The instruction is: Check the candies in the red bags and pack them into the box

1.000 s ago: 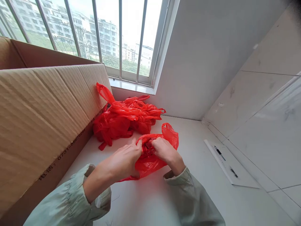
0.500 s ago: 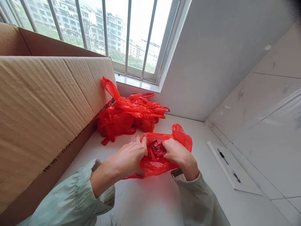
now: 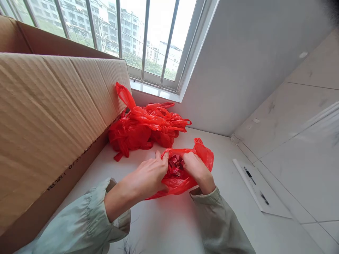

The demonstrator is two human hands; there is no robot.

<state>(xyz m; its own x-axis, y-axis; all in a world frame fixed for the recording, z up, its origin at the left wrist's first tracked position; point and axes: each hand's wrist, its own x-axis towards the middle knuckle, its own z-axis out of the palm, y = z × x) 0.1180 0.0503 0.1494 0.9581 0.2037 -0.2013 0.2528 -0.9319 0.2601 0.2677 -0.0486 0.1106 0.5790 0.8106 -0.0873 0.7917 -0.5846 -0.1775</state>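
Note:
A small red plastic bag (image 3: 203, 155) lies on the white counter (image 3: 169, 218) in front of me. My left hand (image 3: 150, 174) pinches its left edge and my right hand (image 3: 196, 169) pinches its right edge, both closed on the thin plastic. Between my hands the bag's mouth gapes a little, and small dark red wrapped pieces (image 3: 175, 166) show inside. Behind it, against the cardboard, a heap of knotted red plastic bags (image 3: 144, 128) rests on the counter.
A big cardboard box (image 3: 50, 116) fills the left side. A barred window (image 3: 143, 35) is at the back. On the right, by the tiled wall (image 3: 296, 120), a white ruler-like strip (image 3: 254, 187) lies with dark marks on it.
My hands held the bag's top bunched, then pulled its mouth apart, baring the small pieces inside. Now they have drawn slightly closer together again.

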